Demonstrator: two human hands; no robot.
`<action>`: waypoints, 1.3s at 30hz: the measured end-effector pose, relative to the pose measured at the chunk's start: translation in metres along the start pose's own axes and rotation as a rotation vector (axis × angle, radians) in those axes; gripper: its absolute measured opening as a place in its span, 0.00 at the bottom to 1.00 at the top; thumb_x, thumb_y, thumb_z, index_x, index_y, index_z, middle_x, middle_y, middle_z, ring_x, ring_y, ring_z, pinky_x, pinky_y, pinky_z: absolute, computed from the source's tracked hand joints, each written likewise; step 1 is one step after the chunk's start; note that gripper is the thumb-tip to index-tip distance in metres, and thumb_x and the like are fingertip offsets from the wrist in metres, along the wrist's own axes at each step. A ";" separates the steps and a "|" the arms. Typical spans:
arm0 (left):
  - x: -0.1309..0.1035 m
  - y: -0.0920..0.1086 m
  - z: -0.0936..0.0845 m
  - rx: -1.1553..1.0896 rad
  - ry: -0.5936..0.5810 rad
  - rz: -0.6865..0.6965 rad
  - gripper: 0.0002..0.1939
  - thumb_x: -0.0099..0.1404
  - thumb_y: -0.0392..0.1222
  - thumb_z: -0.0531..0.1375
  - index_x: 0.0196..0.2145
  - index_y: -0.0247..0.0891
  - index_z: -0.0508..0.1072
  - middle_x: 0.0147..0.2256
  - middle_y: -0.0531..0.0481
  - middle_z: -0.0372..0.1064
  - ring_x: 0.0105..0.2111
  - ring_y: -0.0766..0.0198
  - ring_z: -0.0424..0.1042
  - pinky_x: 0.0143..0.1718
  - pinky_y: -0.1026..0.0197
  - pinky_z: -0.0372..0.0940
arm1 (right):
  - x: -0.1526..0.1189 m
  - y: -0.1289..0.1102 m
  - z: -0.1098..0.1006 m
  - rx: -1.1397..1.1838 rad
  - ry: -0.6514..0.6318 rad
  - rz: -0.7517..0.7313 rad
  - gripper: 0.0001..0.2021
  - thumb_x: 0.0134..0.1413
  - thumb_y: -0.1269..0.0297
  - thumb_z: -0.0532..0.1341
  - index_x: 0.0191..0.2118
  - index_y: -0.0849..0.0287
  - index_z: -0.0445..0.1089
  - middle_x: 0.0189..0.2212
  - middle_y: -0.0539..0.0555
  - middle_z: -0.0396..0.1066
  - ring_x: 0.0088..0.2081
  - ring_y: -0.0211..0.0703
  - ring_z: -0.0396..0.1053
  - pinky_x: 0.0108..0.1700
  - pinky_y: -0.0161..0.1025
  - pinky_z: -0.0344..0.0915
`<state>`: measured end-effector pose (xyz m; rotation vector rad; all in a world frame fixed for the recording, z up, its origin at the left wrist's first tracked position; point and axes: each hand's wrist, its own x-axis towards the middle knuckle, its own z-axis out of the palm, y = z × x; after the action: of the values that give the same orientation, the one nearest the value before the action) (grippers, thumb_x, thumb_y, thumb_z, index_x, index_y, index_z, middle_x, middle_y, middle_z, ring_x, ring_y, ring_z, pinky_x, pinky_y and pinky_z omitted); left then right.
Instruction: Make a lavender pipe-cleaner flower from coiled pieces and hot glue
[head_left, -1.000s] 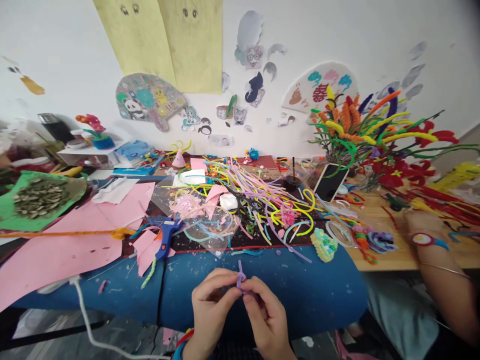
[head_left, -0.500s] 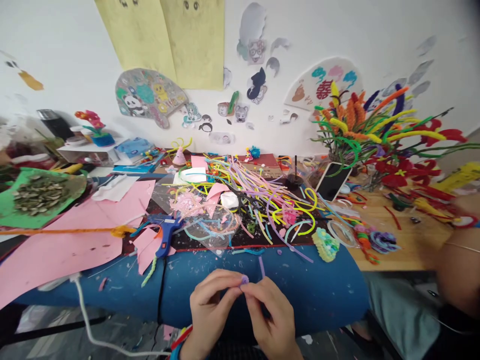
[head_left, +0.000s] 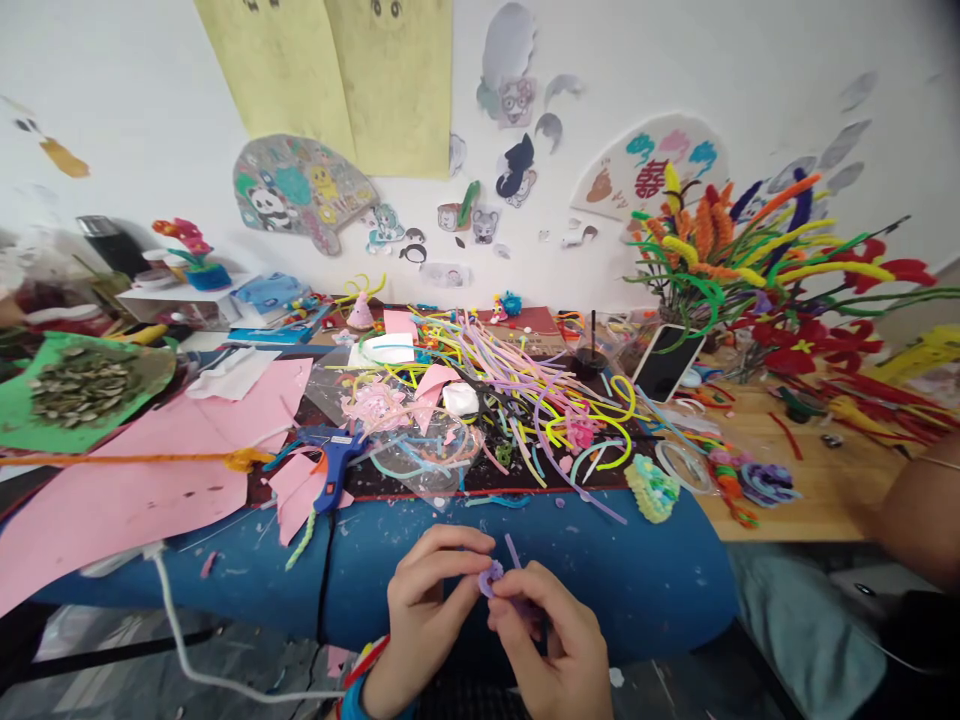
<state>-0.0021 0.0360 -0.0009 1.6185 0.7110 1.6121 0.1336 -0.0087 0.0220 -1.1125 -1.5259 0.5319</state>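
Note:
Between my two hands is a purple pipe cleaner (head_left: 490, 577), its end curled into a small coil. My left hand (head_left: 429, 595) pinches the coil's left side between thumb and fingertips. On the other side, my right hand (head_left: 553, 632) is closed on the same pipe cleaner, whose straight tail pokes up above the fingers. Part of it is hidden in the right palm. Both hands are over the front edge of the blue-covered table (head_left: 405, 540). A heap of loose pastel pipe cleaners (head_left: 502, 370) lies behind them.
A blue glue gun (head_left: 339, 468) rests left of centre by pink paper (head_left: 172, 450). At right are a propped phone (head_left: 667, 362), a green-and-yellow fuzzy piece (head_left: 651, 488) and pipe-cleaner flowers (head_left: 720, 240). Another person's arm (head_left: 922, 510) is at the right edge. A white cable (head_left: 172, 625) hangs in front.
My fingers have shifted around the purple coil, so more of it shows. The right hand has moved slightly right and down, and the straight tail now leans left.

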 end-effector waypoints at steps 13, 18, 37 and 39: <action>0.002 -0.004 -0.009 -0.081 -0.194 0.140 0.09 0.70 0.33 0.58 0.43 0.41 0.76 0.39 0.45 0.77 0.40 0.58 0.77 0.42 0.55 0.74 | 0.021 -0.020 -0.030 -0.190 -0.140 -0.368 0.10 0.56 0.80 0.60 0.39 0.59 0.72 0.29 0.52 0.77 0.27 0.39 0.71 0.30 0.37 0.67; 0.019 0.001 -0.017 -0.147 -0.367 0.183 0.09 0.71 0.35 0.57 0.43 0.39 0.78 0.35 0.43 0.78 0.39 0.56 0.78 0.42 0.55 0.73 | 0.029 -0.027 -0.039 -0.394 -0.143 -0.488 0.12 0.64 0.76 0.55 0.37 0.59 0.76 0.28 0.54 0.76 0.28 0.40 0.67 0.32 0.36 0.66; 0.018 0.015 -0.008 -0.407 -0.088 -0.720 0.08 0.59 0.45 0.70 0.28 0.37 0.82 0.28 0.49 0.77 0.30 0.64 0.74 0.34 0.66 0.67 | 0.040 0.012 -0.030 -0.689 0.009 -0.872 0.09 0.64 0.74 0.60 0.39 0.59 0.78 0.28 0.51 0.80 0.27 0.39 0.67 0.30 0.38 0.65; 0.023 0.016 -0.014 -0.290 -0.171 -0.643 0.08 0.61 0.43 0.68 0.29 0.36 0.81 0.28 0.49 0.77 0.29 0.65 0.73 0.34 0.66 0.66 | 0.042 0.014 -0.030 -0.510 -0.060 -0.718 0.09 0.65 0.74 0.58 0.41 0.60 0.76 0.29 0.52 0.80 0.29 0.39 0.68 0.31 0.38 0.66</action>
<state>-0.0165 0.0471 0.0250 1.1397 0.7649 1.0392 0.1690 0.0265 0.0400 -0.8231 -2.0307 -0.3351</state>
